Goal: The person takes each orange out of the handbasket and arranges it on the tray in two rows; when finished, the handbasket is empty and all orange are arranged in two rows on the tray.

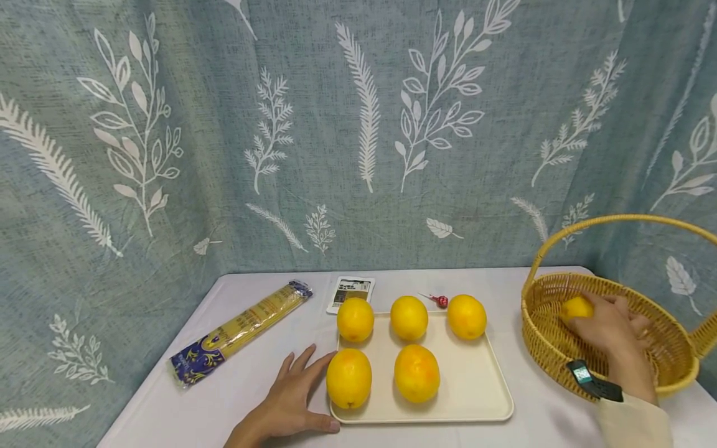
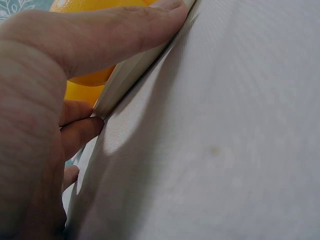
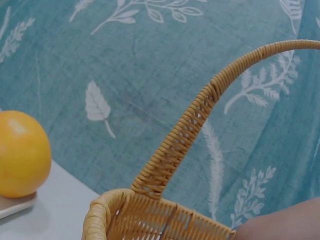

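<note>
My right hand (image 1: 607, 326) reaches down into a wicker basket (image 1: 546, 348) and grips an orange (image 1: 576, 308) inside it; part of the fruit is hidden behind the fingers. The basket's arched handle (image 3: 175, 135) rises large in the right wrist view, where little of that hand shows. On the other side, my left hand (image 1: 294, 395) lies spread along the left edge of a cream tray (image 1: 470, 386). Its thumb (image 2: 125, 37) rests at the tray's rim in the left wrist view. Several oranges (image 1: 417, 373) sit on the tray in two rows.
To the left lies a long clear packet of noodles (image 1: 241, 333) with a blue end. Behind the tray are a small white packet (image 1: 351, 291) and a red-wrapped lollipop (image 1: 440, 301). A leaf-patterned curtain (image 1: 336, 137) hangs behind the white table (image 1: 235, 292).
</note>
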{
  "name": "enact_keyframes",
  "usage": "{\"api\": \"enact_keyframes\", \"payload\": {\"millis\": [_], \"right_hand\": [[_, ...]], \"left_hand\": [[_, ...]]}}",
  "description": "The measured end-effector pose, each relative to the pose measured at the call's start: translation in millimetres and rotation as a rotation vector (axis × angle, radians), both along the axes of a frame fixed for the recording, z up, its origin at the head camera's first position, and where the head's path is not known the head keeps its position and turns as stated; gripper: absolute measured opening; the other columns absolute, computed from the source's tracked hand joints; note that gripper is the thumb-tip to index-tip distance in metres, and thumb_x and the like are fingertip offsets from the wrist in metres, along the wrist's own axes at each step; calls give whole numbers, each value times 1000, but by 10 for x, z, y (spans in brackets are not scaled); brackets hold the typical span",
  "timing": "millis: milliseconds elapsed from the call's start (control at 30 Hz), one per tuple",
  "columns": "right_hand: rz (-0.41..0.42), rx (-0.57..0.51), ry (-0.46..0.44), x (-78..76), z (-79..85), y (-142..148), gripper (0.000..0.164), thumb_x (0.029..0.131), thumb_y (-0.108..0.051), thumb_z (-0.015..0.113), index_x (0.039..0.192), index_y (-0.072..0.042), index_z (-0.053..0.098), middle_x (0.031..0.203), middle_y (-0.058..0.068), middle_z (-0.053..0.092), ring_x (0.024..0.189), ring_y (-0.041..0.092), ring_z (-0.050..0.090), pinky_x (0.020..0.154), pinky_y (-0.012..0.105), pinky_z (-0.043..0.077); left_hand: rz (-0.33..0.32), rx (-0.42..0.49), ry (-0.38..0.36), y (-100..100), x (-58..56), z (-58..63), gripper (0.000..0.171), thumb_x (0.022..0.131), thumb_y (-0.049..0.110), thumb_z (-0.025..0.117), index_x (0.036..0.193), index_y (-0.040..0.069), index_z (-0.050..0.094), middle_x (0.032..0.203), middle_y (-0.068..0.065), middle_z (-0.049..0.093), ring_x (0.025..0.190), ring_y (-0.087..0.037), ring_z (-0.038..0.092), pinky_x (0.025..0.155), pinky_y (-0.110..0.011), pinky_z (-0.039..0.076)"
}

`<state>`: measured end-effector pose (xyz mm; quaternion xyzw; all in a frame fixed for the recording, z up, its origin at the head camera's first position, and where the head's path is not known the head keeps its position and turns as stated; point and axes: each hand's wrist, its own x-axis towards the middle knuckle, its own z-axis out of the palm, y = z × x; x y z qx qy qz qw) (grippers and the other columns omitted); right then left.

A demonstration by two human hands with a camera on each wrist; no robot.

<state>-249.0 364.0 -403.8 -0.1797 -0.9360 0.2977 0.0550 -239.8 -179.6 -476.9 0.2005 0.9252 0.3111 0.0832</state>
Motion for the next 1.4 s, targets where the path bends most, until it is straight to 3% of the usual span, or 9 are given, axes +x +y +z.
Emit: {"api": "enact_keyframes", "payload": {"millis": [133, 300, 433, 600, 800, 967, 1100, 1200, 1400], "right_hand": [[-34, 12, -60, 9, 30, 11, 83, 86, -22, 68, 154, 4, 27, 130, 47, 14, 119, 74, 6, 87, 89, 17], [-91, -2, -108, 11, 36, 13, 85, 83, -26, 75, 150, 5, 33, 116, 44, 22, 115, 70, 12, 86, 82, 24], [-112, -25, -105, 9, 34, 14, 89, 79, -24, 80, 147, 8, 32, 116, 44, 22, 112, 66, 13, 81, 74, 32], [-55, -47, -99, -3, 8, 35, 99, 78, -27, 81, 148, 13, 24, 124, 47, 19, 113, 66, 20, 79, 68, 38], [2, -119, -62, -13, -34, 70, 103, 79, -22, 81, 147, 21, 16, 123, 42, 36, 105, 52, 44, 84, 57, 46], [-19, -100, -47, -5, -43, 73, 100, 78, -23, 82, 145, 19, 20, 122, 43, 38, 104, 52, 44, 84, 58, 46], [-40, -52, 1, 16, -25, 52, 94, 77, -25, 81, 145, 16, 31, 121, 42, 44, 100, 49, 48, 73, 47, 47], [-69, -77, 48, 37, 2, 28, 92, 77, -26, 81, 146, 14, 34, 122, 40, 45, 99, 47, 50, 69, 40, 47], [-88, -112, 156, 89, 56, -49, 90, 80, -27, 81, 147, 11, 35, 129, 38, 41, 103, 48, 47, 69, 44, 48]], "left_hand": [[0, 2, 8, 3, -1, 0, 115, 59, 65, 89, 154, 19, 44, 161, -18, 37, 153, -46, 15, 121, -67, -7], [-22, -2, 36, -10, -1, -10, 115, 60, 66, 87, 154, 17, 43, 160, -17, 39, 153, -46, 16, 121, -67, -6], [-29, 1, 44, -16, 1, -13, 115, 61, 67, 87, 154, 16, 43, 159, -17, 40, 153, -45, 16, 122, -67, -6], [-29, -1, 41, -23, 3, -12, 115, 61, 67, 87, 155, 16, 42, 160, -17, 39, 153, -45, 15, 122, -66, -6], [-34, -3, 42, -25, -5, -15, 114, 62, 67, 86, 155, 17, 42, 160, -16, 39, 153, -45, 16, 122, -66, -6], [-34, 2, 43, -32, 1, -23, 114, 62, 67, 87, 154, 17, 43, 160, -16, 40, 153, -45, 16, 122, -66, -7], [-34, 9, 46, -33, 3, -27, 114, 61, 67, 87, 154, 16, 43, 160, -16, 40, 153, -45, 16, 122, -65, -7], [-37, 12, 49, -32, 4, -27, 115, 61, 67, 87, 154, 16, 43, 159, -15, 41, 153, -46, 16, 122, -65, -7], [-39, 11, 50, -37, 1, -27, 115, 61, 67, 87, 154, 17, 42, 160, -15, 40, 153, -45, 15, 122, -66, -7]]}}
